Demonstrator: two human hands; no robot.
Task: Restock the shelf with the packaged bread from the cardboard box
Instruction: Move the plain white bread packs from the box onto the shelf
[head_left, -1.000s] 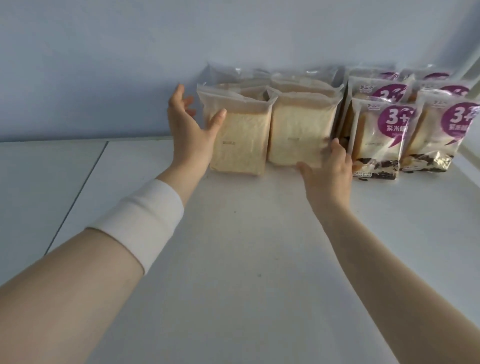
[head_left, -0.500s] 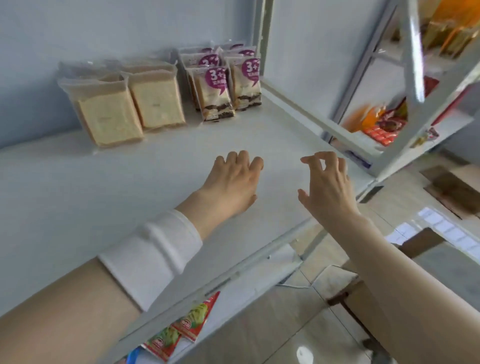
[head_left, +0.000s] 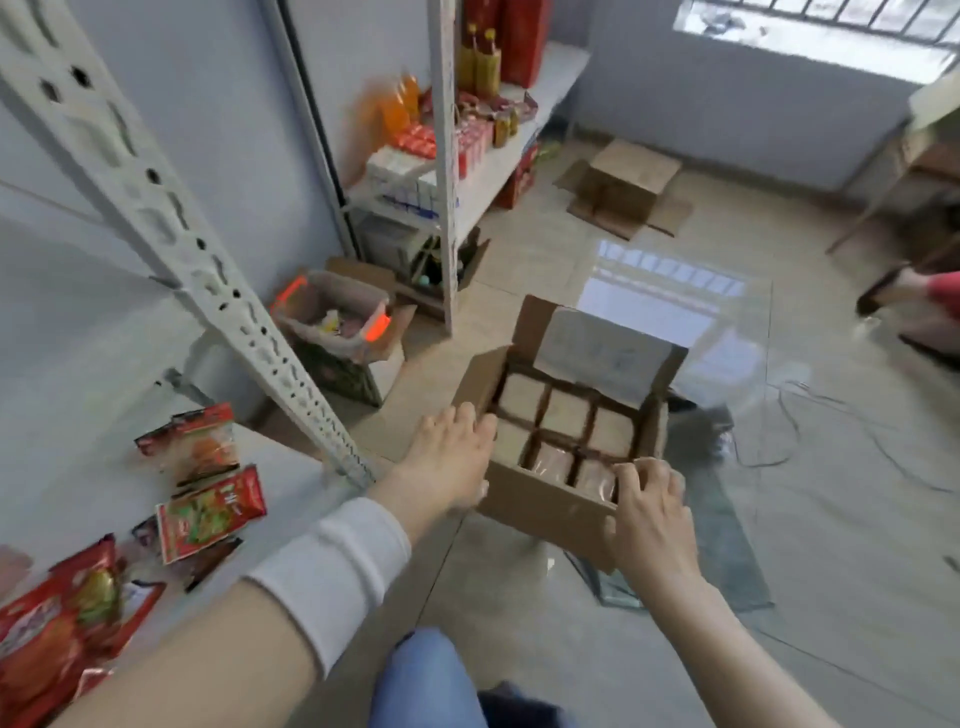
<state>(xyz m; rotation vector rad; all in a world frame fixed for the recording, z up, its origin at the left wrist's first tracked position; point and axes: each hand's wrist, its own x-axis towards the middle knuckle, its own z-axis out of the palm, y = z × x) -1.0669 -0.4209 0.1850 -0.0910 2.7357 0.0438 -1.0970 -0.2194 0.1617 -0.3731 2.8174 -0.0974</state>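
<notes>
An open cardboard box (head_left: 540, 501) stands on the tiled floor, and several packs of sliced bread (head_left: 567, 415) stand upright inside it. My left hand (head_left: 451, 460) reaches toward the box's near left corner with its fingers straight and holds nothing. My right hand (head_left: 649, 512) is over the near right rim with loosely curled fingers, just above a bread pack (head_left: 595, 480). Whether it touches the rim or the pack I cannot tell. The shelf board with the stocked bread is out of view.
A white perforated shelf post (head_left: 208, 254) slants across the left. Red snack packs (head_left: 208, 519) lie on the lower shelf board. A lined bin (head_left: 332, 317), a stocked rack (head_left: 457, 156), another open carton (head_left: 626, 189) and floor cables (head_left: 831, 431) are around. My knee (head_left: 423, 680) is below.
My view has swung from the bread shelf down to the floor. Both hands left the shelf and came down to the cardboard box.
</notes>
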